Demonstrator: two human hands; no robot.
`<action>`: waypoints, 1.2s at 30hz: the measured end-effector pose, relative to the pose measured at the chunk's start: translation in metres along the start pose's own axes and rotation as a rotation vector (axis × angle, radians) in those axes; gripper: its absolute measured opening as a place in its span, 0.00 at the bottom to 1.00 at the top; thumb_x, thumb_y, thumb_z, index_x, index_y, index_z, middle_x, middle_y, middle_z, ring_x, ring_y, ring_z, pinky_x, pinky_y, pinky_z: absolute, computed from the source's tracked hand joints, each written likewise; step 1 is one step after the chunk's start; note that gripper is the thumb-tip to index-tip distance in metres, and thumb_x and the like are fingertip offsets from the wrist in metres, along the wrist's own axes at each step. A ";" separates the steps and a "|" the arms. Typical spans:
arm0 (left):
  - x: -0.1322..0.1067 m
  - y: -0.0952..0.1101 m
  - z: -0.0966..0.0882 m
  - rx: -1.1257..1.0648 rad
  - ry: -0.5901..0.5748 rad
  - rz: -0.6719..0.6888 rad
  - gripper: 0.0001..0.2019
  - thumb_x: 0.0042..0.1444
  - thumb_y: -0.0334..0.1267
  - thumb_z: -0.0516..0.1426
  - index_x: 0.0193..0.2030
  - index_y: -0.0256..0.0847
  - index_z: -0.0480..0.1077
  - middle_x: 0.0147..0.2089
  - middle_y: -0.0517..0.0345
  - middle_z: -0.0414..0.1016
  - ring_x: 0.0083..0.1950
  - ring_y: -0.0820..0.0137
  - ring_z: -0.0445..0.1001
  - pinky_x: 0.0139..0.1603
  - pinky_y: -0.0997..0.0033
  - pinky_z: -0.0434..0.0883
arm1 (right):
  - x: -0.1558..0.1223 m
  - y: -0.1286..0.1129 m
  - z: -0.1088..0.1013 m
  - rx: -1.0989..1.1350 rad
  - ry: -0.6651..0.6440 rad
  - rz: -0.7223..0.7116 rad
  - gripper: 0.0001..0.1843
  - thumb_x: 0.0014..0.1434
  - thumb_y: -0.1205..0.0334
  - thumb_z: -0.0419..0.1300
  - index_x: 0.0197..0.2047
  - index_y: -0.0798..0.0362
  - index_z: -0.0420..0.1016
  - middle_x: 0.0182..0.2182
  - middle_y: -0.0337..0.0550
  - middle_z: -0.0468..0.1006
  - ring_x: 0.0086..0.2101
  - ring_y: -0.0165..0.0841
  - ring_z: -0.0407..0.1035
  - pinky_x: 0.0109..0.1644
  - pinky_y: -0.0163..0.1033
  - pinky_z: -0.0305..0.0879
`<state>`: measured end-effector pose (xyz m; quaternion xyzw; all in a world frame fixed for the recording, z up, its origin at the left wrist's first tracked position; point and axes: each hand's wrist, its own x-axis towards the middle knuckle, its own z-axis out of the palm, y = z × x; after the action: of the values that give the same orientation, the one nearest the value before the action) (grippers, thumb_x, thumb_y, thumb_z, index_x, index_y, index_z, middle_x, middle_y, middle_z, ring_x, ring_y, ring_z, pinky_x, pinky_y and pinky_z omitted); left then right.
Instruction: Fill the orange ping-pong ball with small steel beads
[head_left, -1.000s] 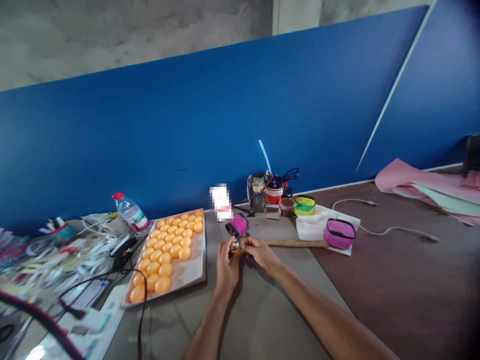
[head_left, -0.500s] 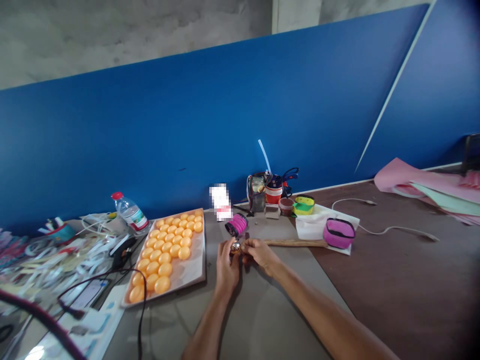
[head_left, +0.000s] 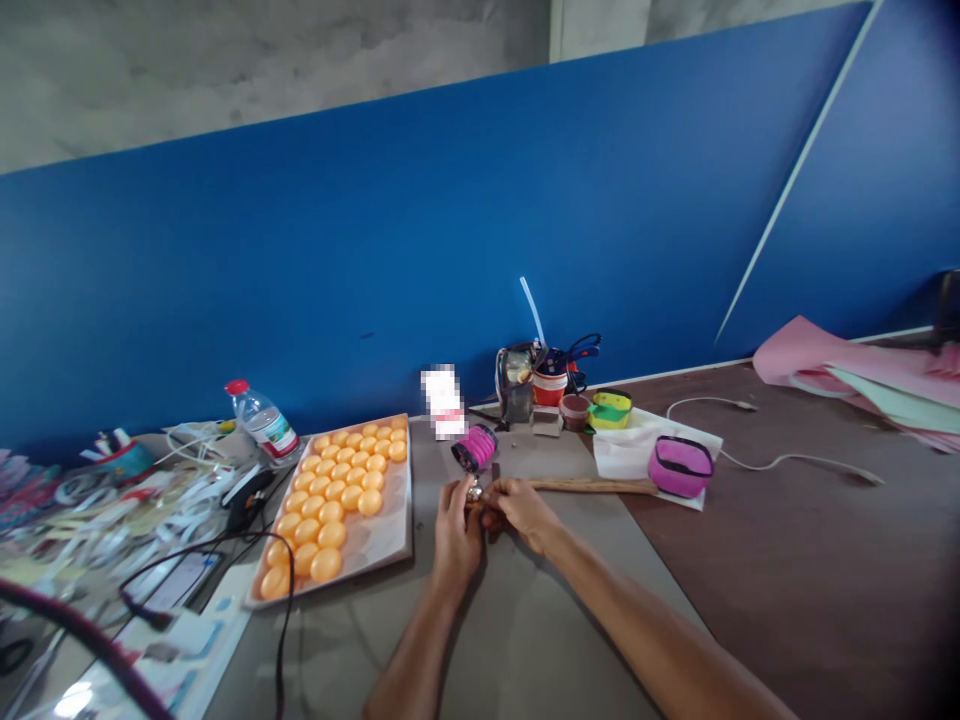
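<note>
At the middle of the grey mat, my left hand is closed on a small shiny silver ball-like piece, between thumb and fingers. My right hand touches it from the right, its fingertips pinched together. A narrow dark strip shows just above those right fingertips; what they grip is too small to make out. Right behind both hands lies a magenta and black banded roll. A wooden stick runs rightward from near my right hand.
A tray of several orange balls stands left, with a bottle, cables and loose strips beyond. Behind are a jar, a red cup and a yellow-green band. A purple band lies on white paper.
The silver piece has shifted slightly between my left fingers. Both hands stay close together in nearly the same place; the view has moved a little.
</note>
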<state>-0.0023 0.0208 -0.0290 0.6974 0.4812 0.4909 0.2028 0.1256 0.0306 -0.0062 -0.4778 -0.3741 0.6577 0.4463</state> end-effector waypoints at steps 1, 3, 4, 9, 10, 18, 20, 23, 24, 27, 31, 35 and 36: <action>0.000 0.001 0.000 -0.009 -0.005 -0.005 0.18 0.53 0.30 0.52 0.51 0.39 0.68 0.49 0.46 0.69 0.50 0.62 0.69 0.53 0.61 0.67 | 0.000 0.001 0.001 -0.009 0.009 0.000 0.04 0.50 0.67 0.55 0.25 0.52 0.64 0.13 0.33 0.68 0.15 0.27 0.64 0.21 0.32 0.62; 0.000 0.004 0.001 -0.035 -0.002 -0.043 0.17 0.53 0.32 0.53 0.51 0.39 0.69 0.48 0.46 0.70 0.50 0.62 0.70 0.53 0.60 0.67 | 0.001 0.002 0.002 -0.020 0.035 0.001 0.04 0.50 0.67 0.54 0.25 0.53 0.63 0.13 0.33 0.68 0.15 0.27 0.63 0.21 0.32 0.61; 0.000 0.005 0.001 -0.054 0.006 -0.075 0.16 0.53 0.34 0.54 0.50 0.39 0.69 0.47 0.47 0.71 0.49 0.61 0.70 0.52 0.59 0.67 | 0.003 0.003 0.002 -0.020 0.040 0.000 0.04 0.50 0.67 0.54 0.25 0.53 0.63 0.13 0.33 0.68 0.14 0.26 0.63 0.21 0.32 0.60; 0.007 0.002 0.000 -0.224 0.128 -0.281 0.19 0.52 0.46 0.58 0.49 0.39 0.69 0.46 0.49 0.73 0.47 0.63 0.72 0.50 0.61 0.68 | 0.007 0.001 -0.003 -0.136 0.070 -0.207 0.09 0.54 0.58 0.53 0.25 0.52 0.64 0.12 0.32 0.64 0.14 0.27 0.58 0.21 0.33 0.56; 0.009 0.000 -0.001 -0.263 0.166 -0.328 0.21 0.51 0.47 0.58 0.50 0.39 0.68 0.46 0.49 0.73 0.45 0.64 0.73 0.49 0.62 0.69 | 0.007 0.000 -0.006 -0.220 0.121 -0.305 0.09 0.54 0.58 0.53 0.25 0.52 0.64 0.13 0.34 0.65 0.16 0.28 0.60 0.24 0.34 0.57; 0.016 -0.005 -0.007 -0.361 0.295 -0.473 0.23 0.50 0.50 0.58 0.49 0.38 0.66 0.46 0.49 0.72 0.40 0.68 0.74 0.42 0.68 0.71 | -0.004 -0.002 -0.012 -1.199 0.152 -0.797 0.19 0.55 0.69 0.54 0.50 0.51 0.70 0.49 0.49 0.73 0.55 0.43 0.57 0.59 0.49 0.48; 0.016 -0.002 -0.006 -0.405 0.295 -0.485 0.23 0.50 0.50 0.58 0.49 0.37 0.66 0.44 0.49 0.72 0.38 0.69 0.75 0.41 0.68 0.71 | -0.003 0.001 -0.008 -1.315 0.086 -0.767 0.21 0.57 0.67 0.53 0.54 0.50 0.69 0.52 0.47 0.72 0.58 0.44 0.53 0.62 0.52 0.42; 0.016 0.000 -0.005 -0.465 0.286 -0.508 0.23 0.50 0.49 0.58 0.49 0.37 0.65 0.41 0.51 0.73 0.33 0.71 0.75 0.38 0.68 0.72 | 0.000 0.005 -0.005 -1.389 0.063 -0.737 0.20 0.59 0.67 0.51 0.54 0.49 0.68 0.52 0.45 0.72 0.58 0.43 0.51 0.63 0.52 0.39; 0.016 0.000 -0.005 -0.460 0.286 -0.510 0.23 0.50 0.49 0.58 0.49 0.37 0.65 0.41 0.52 0.73 0.32 0.71 0.75 0.38 0.68 0.72 | 0.001 0.006 -0.005 -1.396 0.070 -0.744 0.19 0.59 0.68 0.50 0.52 0.50 0.69 0.50 0.45 0.73 0.58 0.42 0.52 0.63 0.52 0.39; 0.017 0.000 -0.006 -0.405 0.301 -0.506 0.23 0.49 0.49 0.59 0.48 0.37 0.67 0.42 0.50 0.73 0.36 0.69 0.75 0.39 0.68 0.72 | 0.002 0.005 -0.007 -1.395 0.107 -0.781 0.16 0.59 0.71 0.48 0.44 0.51 0.74 0.42 0.47 0.77 0.54 0.39 0.57 0.61 0.49 0.42; 0.016 -0.001 -0.006 -0.343 0.300 -0.487 0.23 0.48 0.50 0.59 0.48 0.37 0.68 0.44 0.49 0.74 0.40 0.67 0.75 0.41 0.67 0.72 | 0.001 0.002 -0.009 -1.376 0.146 -0.783 0.10 0.59 0.69 0.52 0.37 0.52 0.75 0.36 0.48 0.77 0.48 0.40 0.61 0.57 0.47 0.47; 0.016 0.000 -0.006 -0.352 0.277 -0.480 0.25 0.48 0.50 0.59 0.49 0.37 0.67 0.44 0.49 0.74 0.37 0.67 0.75 0.39 0.67 0.72 | 0.000 0.003 -0.008 -1.402 0.132 -0.808 0.11 0.58 0.68 0.54 0.42 0.51 0.74 0.41 0.47 0.76 0.49 0.40 0.59 0.56 0.46 0.47; 0.016 0.001 -0.006 -0.348 0.276 -0.478 0.24 0.48 0.51 0.59 0.49 0.37 0.67 0.44 0.49 0.74 0.36 0.67 0.75 0.39 0.67 0.73 | 0.001 0.004 -0.007 -1.418 0.125 -0.811 0.11 0.58 0.68 0.53 0.41 0.51 0.75 0.41 0.47 0.75 0.48 0.39 0.59 0.56 0.46 0.47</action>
<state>-0.0061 0.0333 -0.0181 0.4466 0.5632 0.5941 0.3611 0.1318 0.0305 -0.0120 -0.5098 -0.8193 0.0245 0.2612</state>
